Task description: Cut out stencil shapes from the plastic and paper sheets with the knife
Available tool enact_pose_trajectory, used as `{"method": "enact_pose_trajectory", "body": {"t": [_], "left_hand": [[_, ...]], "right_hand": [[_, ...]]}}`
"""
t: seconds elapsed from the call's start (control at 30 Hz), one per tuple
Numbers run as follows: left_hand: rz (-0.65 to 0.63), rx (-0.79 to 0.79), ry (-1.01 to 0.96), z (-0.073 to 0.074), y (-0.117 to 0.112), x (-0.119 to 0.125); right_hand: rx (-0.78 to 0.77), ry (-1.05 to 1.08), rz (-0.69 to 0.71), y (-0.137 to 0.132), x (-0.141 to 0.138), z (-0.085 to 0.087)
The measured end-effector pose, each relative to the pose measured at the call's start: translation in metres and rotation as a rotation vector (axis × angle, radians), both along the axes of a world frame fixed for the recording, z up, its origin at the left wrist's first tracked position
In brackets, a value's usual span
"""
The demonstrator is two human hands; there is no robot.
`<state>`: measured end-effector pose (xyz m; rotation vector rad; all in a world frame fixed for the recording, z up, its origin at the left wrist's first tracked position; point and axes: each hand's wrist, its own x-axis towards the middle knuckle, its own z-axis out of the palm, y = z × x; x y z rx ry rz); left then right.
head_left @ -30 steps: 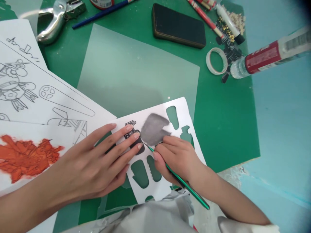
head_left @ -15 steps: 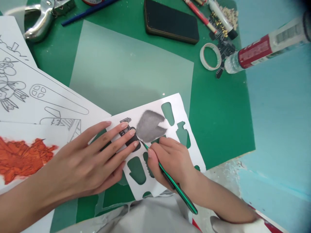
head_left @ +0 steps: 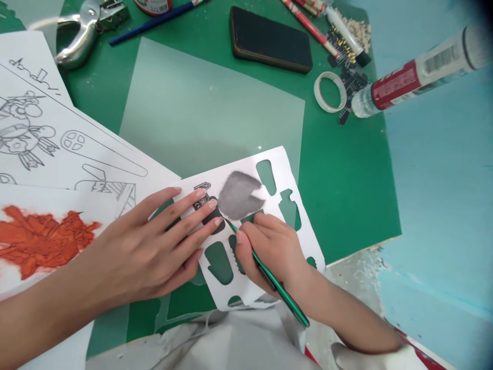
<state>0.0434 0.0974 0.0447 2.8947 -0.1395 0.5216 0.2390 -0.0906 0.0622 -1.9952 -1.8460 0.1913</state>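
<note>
My left hand [head_left: 142,257] lies with spread fingers over a small black cutout piece with white line details [head_left: 211,213], its fingertips pressing it onto a white sheet with cut-out holes [head_left: 242,163]. Closed in a pinch, my right hand [head_left: 269,252] grips a slim green pen-like tool [head_left: 287,298]. Its fine dark tip meets the black piece's lower right edge, close to my left fingertips. Whether it is a pen or a brush I cannot tell. A grey smudged patch [head_left: 239,195] marks the sheet just right of the piece.
Line-drawing sheets [head_left: 103,149] and a paper with orange-red colouring [head_left: 46,241] lie left. Beyond are a translucent sheet [head_left: 215,103], a phone [head_left: 269,38], a tape roll [head_left: 330,92], a bottle [head_left: 396,85], a metal hole punch [head_left: 84,36] and a blue brush [head_left: 154,23].
The view has shifted slightly, so most things on the table sit a little differently in the picture. Both hands keep the same hold, and the tool's tip stays beside the black piece.
</note>
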Motion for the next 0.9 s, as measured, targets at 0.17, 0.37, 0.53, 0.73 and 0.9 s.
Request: {"method": "enact_pose_trajectory", "body": {"t": [0.17, 0.37, 0.53, 0.73, 0.9], "left_hand": [[0.013, 0.015, -0.009, -0.0028, -0.0002, 0.001], [0.012, 0.017, -0.014, -0.0012, 0.0006, 0.0008], [0.004, 0.0, 0.001, -0.0016, 0.001, -0.0008], [0.006, 0.011, 0.001, -0.0031, 0.0015, -0.0009], [0.0, -0.009, 0.003, -0.0034, 0.0013, -0.0008]], "right_hand": [[0.021, -0.014, -0.017, 0.0002, -0.0015, -0.0021], [0.008, -0.021, -0.009, -0.001, -0.0022, -0.0012], [-0.012, 0.006, -0.012, -0.0032, -0.0021, -0.001], [-0.013, 0.021, -0.003, -0.0051, -0.0039, -0.0001], [-0.021, 0.023, -0.012, -0.0066, -0.0048, 0.0005]]}}
